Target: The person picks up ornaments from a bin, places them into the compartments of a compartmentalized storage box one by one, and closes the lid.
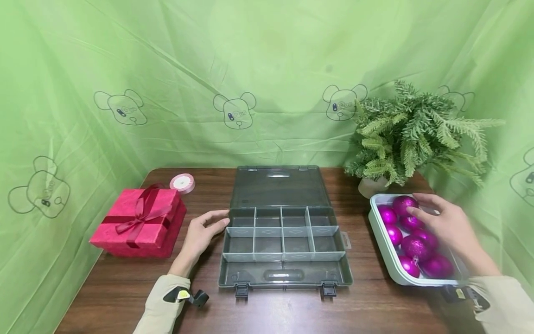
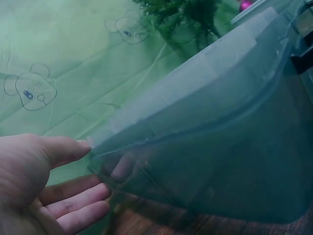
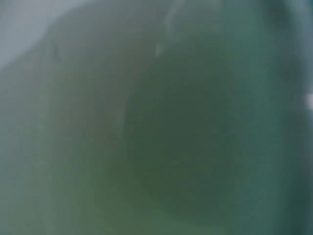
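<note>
A grey see-through compartment box (image 1: 283,277) lies with its lid (image 1: 279,188) folded back on the table. At its left side, my left hand (image 1: 200,235) touches the wall with thumb and fingertips, the fingers fairly straight. The left wrist view shows the same hand (image 2: 29,176) by the corner of the box (image 2: 210,166). On the right, several purple Christmas balls (image 1: 417,247) fill a white plastic tub (image 1: 385,262). My right hand (image 1: 452,227) reaches over the tub and pinches a glittery ball (image 1: 403,204) at the top between thumb and fingers. The right wrist view is too blurred to read.
A red gift box (image 1: 137,218) with a dark red bow stands at the left, with a pink ribbon spool (image 1: 182,183) behind it. Back right, a small artificial fir tree (image 1: 410,134) in a pale pot overhangs the tub. Green cloth (image 1: 275,55) surrounds the brown table.
</note>
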Tool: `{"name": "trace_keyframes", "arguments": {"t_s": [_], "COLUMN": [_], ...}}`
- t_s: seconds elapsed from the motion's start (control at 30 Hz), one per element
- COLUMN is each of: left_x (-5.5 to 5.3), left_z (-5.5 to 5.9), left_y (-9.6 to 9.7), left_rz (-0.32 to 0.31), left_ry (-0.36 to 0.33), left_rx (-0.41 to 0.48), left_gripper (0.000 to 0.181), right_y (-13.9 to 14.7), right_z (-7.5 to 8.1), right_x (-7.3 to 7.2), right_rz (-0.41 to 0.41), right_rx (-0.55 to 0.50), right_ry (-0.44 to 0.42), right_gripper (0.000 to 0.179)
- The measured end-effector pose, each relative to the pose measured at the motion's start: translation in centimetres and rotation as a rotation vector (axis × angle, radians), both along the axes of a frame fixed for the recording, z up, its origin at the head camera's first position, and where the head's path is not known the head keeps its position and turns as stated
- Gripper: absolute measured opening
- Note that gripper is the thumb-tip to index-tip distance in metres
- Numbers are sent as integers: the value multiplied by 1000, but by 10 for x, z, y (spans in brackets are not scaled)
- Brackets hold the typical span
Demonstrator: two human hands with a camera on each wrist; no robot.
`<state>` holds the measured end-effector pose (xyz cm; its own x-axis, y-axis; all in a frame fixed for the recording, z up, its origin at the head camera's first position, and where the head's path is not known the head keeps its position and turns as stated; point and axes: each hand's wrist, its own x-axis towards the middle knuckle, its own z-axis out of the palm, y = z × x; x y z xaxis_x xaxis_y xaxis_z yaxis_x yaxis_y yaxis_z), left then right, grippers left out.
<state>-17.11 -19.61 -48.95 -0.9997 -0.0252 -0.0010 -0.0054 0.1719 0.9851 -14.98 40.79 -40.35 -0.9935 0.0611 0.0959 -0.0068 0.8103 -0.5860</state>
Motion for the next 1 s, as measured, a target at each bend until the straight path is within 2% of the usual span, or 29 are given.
{"name": "trace_keyframes", "arguments": {"t_s": [0.3, 0.53, 0.8, 1.0], "left_x": [-2, -2, -2, -2], "left_z": [-3, -5, -6, -7], "left_y": [-1, -1, -2, -2], "left_rz": [-18, 0, 2, -1], "left_ry": [18, 28, 40, 26], "left_rx": [-33, -56, -66, -50], "left_gripper": [37, 36, 35, 35], "right_y": [3, 4, 6, 4], "right_z": [-9, -15, -20, -18], "right_x": [-4, -9, -10, -6], "right_rz": [-9, -25, -44, -76], "right_rx": [40, 58, 46, 11], "right_ry": [2, 25, 52, 40], "right_gripper": [67, 68, 63, 66]}}
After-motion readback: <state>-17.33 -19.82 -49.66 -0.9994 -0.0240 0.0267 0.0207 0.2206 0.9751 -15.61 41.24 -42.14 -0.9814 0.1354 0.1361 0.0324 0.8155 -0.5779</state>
